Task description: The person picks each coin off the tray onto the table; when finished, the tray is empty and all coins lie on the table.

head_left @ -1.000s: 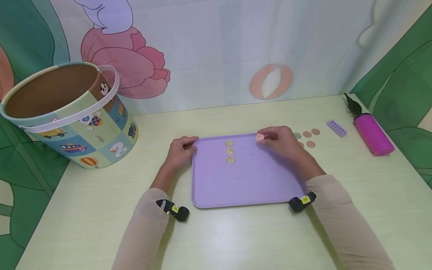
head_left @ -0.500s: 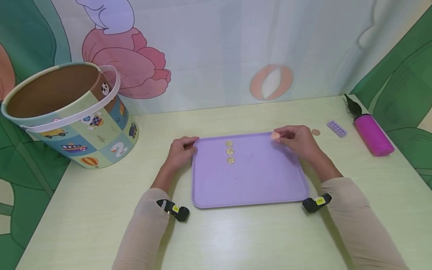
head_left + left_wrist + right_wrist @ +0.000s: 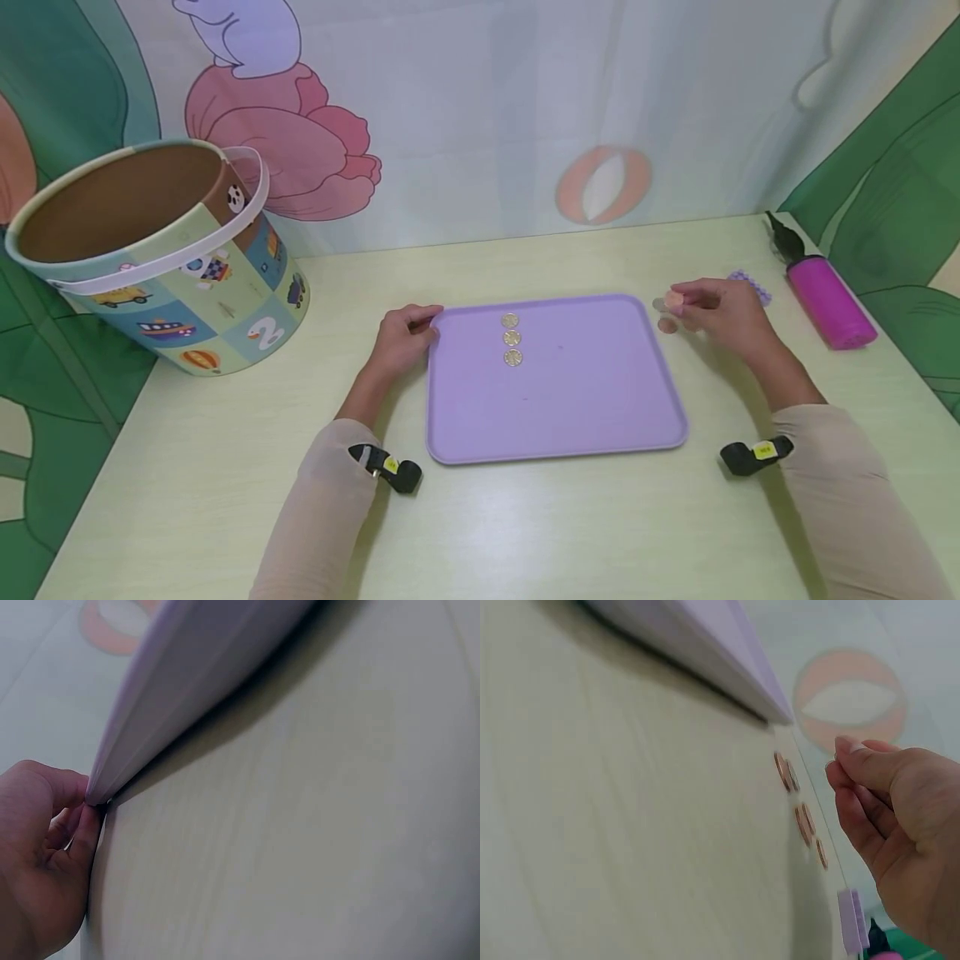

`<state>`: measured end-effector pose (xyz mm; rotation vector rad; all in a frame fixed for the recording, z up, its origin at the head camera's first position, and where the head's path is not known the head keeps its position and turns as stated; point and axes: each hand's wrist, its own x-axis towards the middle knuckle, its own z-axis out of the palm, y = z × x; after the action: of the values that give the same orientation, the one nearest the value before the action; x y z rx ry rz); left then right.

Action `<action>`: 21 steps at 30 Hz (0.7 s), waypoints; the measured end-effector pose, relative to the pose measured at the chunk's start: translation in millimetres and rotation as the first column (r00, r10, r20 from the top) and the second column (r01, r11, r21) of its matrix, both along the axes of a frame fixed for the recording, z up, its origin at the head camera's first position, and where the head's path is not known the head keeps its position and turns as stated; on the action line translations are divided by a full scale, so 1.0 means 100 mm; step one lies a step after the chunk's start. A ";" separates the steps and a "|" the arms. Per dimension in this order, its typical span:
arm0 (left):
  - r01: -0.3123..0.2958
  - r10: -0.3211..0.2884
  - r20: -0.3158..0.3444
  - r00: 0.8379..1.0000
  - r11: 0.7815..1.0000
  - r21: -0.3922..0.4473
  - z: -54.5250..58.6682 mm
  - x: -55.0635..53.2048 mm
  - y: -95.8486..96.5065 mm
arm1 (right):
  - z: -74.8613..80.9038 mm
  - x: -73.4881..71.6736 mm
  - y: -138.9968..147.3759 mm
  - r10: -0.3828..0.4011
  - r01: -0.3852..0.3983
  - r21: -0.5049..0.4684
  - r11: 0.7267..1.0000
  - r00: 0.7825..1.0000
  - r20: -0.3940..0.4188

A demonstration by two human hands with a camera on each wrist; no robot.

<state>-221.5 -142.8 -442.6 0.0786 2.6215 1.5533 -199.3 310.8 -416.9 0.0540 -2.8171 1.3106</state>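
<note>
At the far left corner of the purple tray (image 3: 555, 400), my left hand (image 3: 403, 340) pinches the rim between thumb and fingers. The left wrist view shows that thumb (image 3: 84, 832) right at the tray's corner. Three gold coins (image 3: 512, 337) lie in a column on the tray's left half. My right hand (image 3: 723, 312), off the tray's right side, pinches a copper coin (image 3: 674, 301) between thumb and fingertips. Below it on the table are a silver coin (image 3: 658, 304) and a copper coin (image 3: 667, 325). In the right wrist view several loose coins (image 3: 804, 824) show beside the hand.
A purple toy brick (image 3: 759, 287) sits partly hidden behind my right hand, near a magenta pump (image 3: 831, 302) with a black nozzle. On the left stands a large patterned bucket (image 3: 225, 292) with a white handle. A printed curtain (image 3: 465, 125) hangs behind the table.
My right hand has moved right with the copper coin, from over the tray's far edge to above the loose coins. My left hand stays on the tray corner; the gold coins have not moved.
</note>
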 end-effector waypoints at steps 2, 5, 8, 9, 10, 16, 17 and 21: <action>0.001 -0.001 0.002 1.000 1.000 0.000 0.00 0.00 0.00 | -0.02 0.02 0.11 -0.008 0.008 0.009 1.000 1.000 -0.012; 0.000 0.000 0.006 1.000 1.000 0.002 -0.01 0.00 0.00 | -0.05 0.04 0.25 -0.035 0.037 0.047 0.998 0.999 -0.025; -0.003 0.003 0.009 1.000 1.000 0.004 -0.01 -0.01 0.00 | -0.08 0.05 0.35 -0.067 0.070 0.106 0.992 0.997 -0.030; -0.004 0.004 0.009 1.000 1.000 0.006 -0.01 -0.01 0.00 | -0.09 0.05 0.38 -0.078 0.081 0.129 0.988 0.996 -0.030; -0.006 0.006 0.010 1.000 1.000 0.006 -0.02 -0.01 0.00 | -0.10 0.05 0.39 -0.090 0.093 0.150 0.984 0.996 -0.024; -0.009 0.009 0.014 1.000 1.000 0.004 -0.01 -0.01 0.00 | -0.16 0.06 0.48 -0.111 0.095 0.234 0.967 0.992 0.054; -0.008 0.007 0.014 1.000 1.000 0.004 0.00 0.00 0.00 | -0.17 0.06 0.50 -0.108 0.090 0.244 0.966 0.992 0.061; -0.006 0.005 0.011 1.000 1.000 0.009 0.00 0.00 0.01 | -0.17 0.06 0.56 -0.081 0.061 0.276 0.959 0.995 0.062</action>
<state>-221.2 -142.2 -442.1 0.0634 2.6090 1.5624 -193.7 366.8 -434.2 -0.0895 -3.0101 0.9189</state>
